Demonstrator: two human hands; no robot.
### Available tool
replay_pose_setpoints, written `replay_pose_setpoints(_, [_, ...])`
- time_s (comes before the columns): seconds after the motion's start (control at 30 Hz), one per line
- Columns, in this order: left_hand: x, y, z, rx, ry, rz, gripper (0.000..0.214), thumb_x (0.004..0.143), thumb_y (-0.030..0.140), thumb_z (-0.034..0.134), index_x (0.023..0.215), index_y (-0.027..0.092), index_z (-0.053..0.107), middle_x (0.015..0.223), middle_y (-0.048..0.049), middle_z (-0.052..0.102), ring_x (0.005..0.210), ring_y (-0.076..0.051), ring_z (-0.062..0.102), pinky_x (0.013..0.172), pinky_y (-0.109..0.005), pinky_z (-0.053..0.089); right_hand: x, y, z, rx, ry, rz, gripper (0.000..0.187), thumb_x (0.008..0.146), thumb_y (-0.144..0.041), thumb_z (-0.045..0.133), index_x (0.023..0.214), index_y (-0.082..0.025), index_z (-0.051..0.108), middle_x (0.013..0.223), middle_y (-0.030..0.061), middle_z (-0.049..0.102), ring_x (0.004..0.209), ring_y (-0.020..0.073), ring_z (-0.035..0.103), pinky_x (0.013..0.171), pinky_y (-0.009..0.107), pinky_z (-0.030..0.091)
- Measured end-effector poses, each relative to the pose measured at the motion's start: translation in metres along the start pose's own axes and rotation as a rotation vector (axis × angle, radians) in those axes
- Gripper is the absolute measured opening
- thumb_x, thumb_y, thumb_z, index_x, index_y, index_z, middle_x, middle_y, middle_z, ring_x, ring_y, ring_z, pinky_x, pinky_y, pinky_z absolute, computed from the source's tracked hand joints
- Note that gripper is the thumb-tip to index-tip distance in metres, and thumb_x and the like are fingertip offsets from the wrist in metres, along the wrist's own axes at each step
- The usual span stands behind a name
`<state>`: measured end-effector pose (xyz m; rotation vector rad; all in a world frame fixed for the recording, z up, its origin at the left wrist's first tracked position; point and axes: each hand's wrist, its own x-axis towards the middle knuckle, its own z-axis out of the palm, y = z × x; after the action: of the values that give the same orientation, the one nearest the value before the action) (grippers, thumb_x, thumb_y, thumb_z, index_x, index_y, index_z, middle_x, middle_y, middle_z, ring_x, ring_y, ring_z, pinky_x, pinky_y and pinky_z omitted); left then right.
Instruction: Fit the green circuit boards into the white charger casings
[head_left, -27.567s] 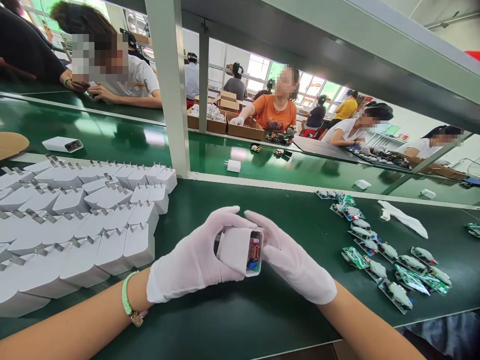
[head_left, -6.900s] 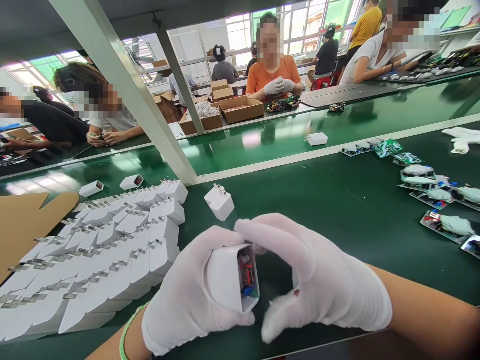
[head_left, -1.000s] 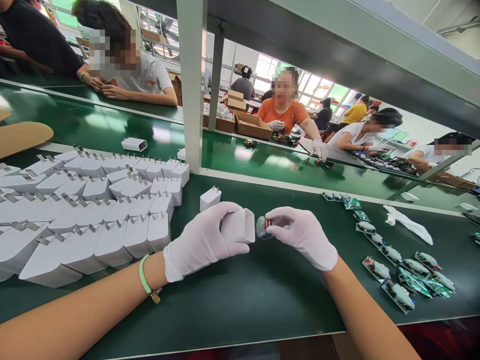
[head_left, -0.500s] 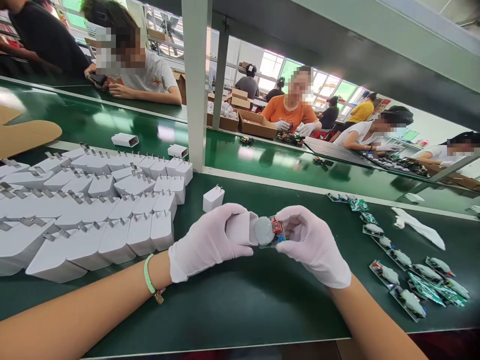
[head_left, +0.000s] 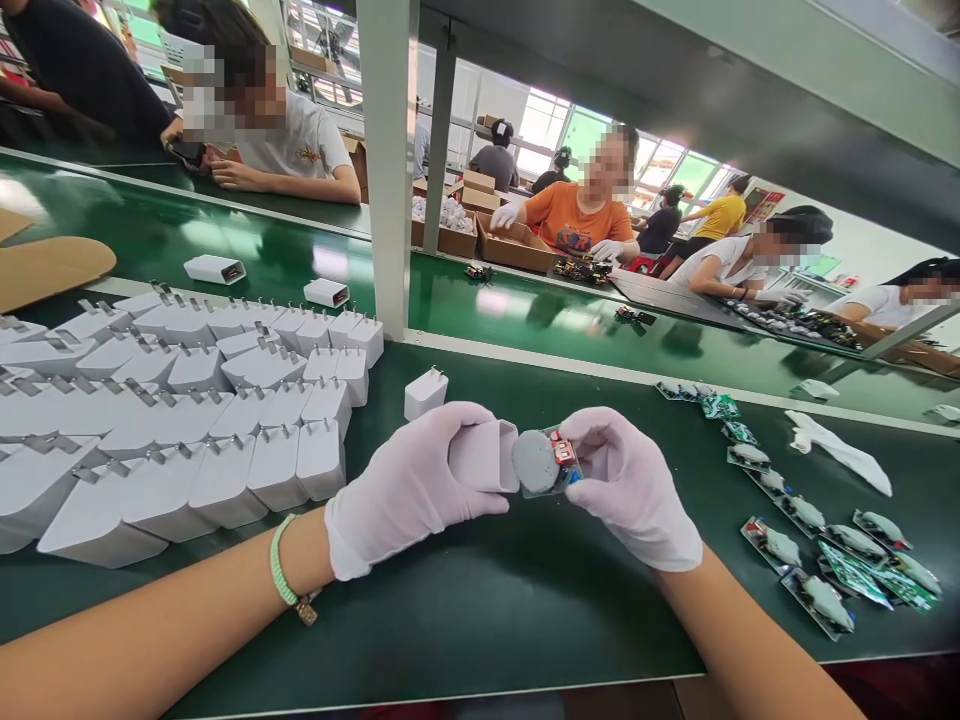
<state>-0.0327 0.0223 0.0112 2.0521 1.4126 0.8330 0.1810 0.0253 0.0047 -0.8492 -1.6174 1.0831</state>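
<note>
Nearly edge-to-edge: circuit board (head_left: 547, 462), charger shell (head_left: 480, 456)

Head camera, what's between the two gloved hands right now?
In the head view, a white charger casing held by the left hand faces a circuit board with a grey round part, held by the right hand.

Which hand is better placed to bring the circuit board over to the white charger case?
Probably your right hand: it already holds the circuit board right beside the white charger case, while your left hand is wrapped around the case.
</note>
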Motion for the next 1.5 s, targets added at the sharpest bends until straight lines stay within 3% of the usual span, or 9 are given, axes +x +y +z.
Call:
replay_pose_setpoints(0.2, [-0.001,-0.001,0.001,0.019,0.012,0.030,0.047,0.058,0.035,0.079,0.099,0.026,0.057,0.093,0.0028,0.064,0.078,-0.019,0.061,0.072,-0.030,0.051,0.001,0.004,-0.002,0.031,0.003,-0.016,0.044,0.061,-0.051,0.081,0.088,-0.024,0.059,0.076,0.0006,0.064,0.064,0.0149,0.061,0.055,0.025,0.052])
replay_pose_setpoints(0.3, [-0.001,-0.002,0.002,0.003,-0.007,0.034,0.048,0.057,0.035,0.079,0.100,0.026,0.058,0.096,0.0022,0.065,0.080,-0.019,0.062,0.074,-0.031,0.052,-0.001,0.004,0.000,-0.092,0.016,-0.007,0.044,0.062,-0.053,0.079,0.088,-0.023,0.059,0.079,0.0028,0.065,0.067,0.0168,0.062,0.060,0.029,0.055])
replay_pose_setpoints(0.4, [-0.002,0.000,0.002,-0.020,-0.016,0.035,0.047,0.058,0.031,0.078,0.100,0.025,0.058,0.097,0.0022,0.066,0.084,-0.020,0.063,0.077,-0.032,0.052,-0.005,0.003,0.004,-0.207,0.008,-0.046,0.038,0.066,-0.043,0.079,0.091,-0.024,0.059,0.084,0.0036,0.067,0.069,0.0166,0.063,0.065,0.030,0.056])
replay_pose_setpoints(0.5, [-0.003,0.003,0.000,-0.059,-0.041,0.016,0.047,0.057,0.030,0.079,0.098,0.024,0.058,0.099,0.0020,0.066,0.086,-0.020,0.063,0.079,-0.034,0.052,-0.009,0.004,0.007,-0.232,-0.007,-0.107,0.034,0.069,-0.036,0.079,0.094,-0.025,0.059,0.085,0.0035,0.068,0.071,0.0171,0.065,0.067,0.030,0.057])
replay_pose_setpoints(0.73, [-0.006,0.001,0.001,-0.159,-0.035,0.022,0.050,0.057,0.029,0.080,0.101,0.023,0.055,0.103,0.0014,0.065,0.091,-0.019,0.062,0.083,-0.033,0.051,-0.015,0.002,0.010,-0.287,0.016,-0.130,0.035,0.069,-0.039,0.078,0.094,-0.025,0.058,0.088,0.0038,0.068,0.074,0.0182,0.066,0.070,0.031,0.058])
replay_pose_setpoints(0.97, [-0.011,-0.001,0.002,-0.235,-0.037,0.075,0.050,0.060,0.025,0.078,0.103,0.024,0.053,0.104,0.0009,0.064,0.092,-0.018,0.062,0.080,-0.030,0.053,-0.013,-0.011,0.013,-0.183,0.000,-0.107,0.037,0.067,-0.046,0.078,0.089,-0.026,0.056,0.082,0.0024,0.068,0.070,0.0183,0.066,0.061,0.029,0.058])
replay_pose_setpoints(1.17, [-0.019,-0.002,0.010,-0.209,0.032,0.261,0.040,0.065,0.032,0.077,0.095,0.024,0.053,0.095,0.0022,0.063,0.083,-0.015,0.063,0.073,-0.026,0.054,-0.020,-0.010,0.018,-0.541,-0.142,-0.204,0.033,0.065,-0.027,0.081,0.090,-0.027,0.059,0.081,-0.0003,0.068,0.069,0.0169,0.064,0.064,0.029,0.054])
replay_pose_setpoints(1.33, [-0.022,-0.006,0.010,-0.270,-0.025,0.267,0.046,0.066,0.026,0.077,0.102,0.026,0.047,0.097,0.0024,0.060,0.082,-0.013,0.061,0.074,-0.025,0.054,-0.020,0.003,0.017,-0.183,-0.191,-0.199,0.058,0.072,-0.043,0.076,0.123,-0.030,0.052,0.082,-0.0003,0.065,0.071,0.0162,0.062,0.071,0.031,0.053])
replay_pose_setpoints(1.5, [-0.022,-0.001,0.006,-0.286,0.032,0.305,0.057,0.056,0.010,0.077,0.102,0.024,0.047,0.119,-0.0051,0.053,0.122,-0.022,0.048,0.097,-0.034,0.049,-0.011,0.000,0.024,0.070,-0.273,0.145,0.088,0.077,-0.063,0.061,0.146,-0.026,0.023,0.102,0.0066,0.062,0.088,0.0193,0.062,0.081,0.035,0.052])
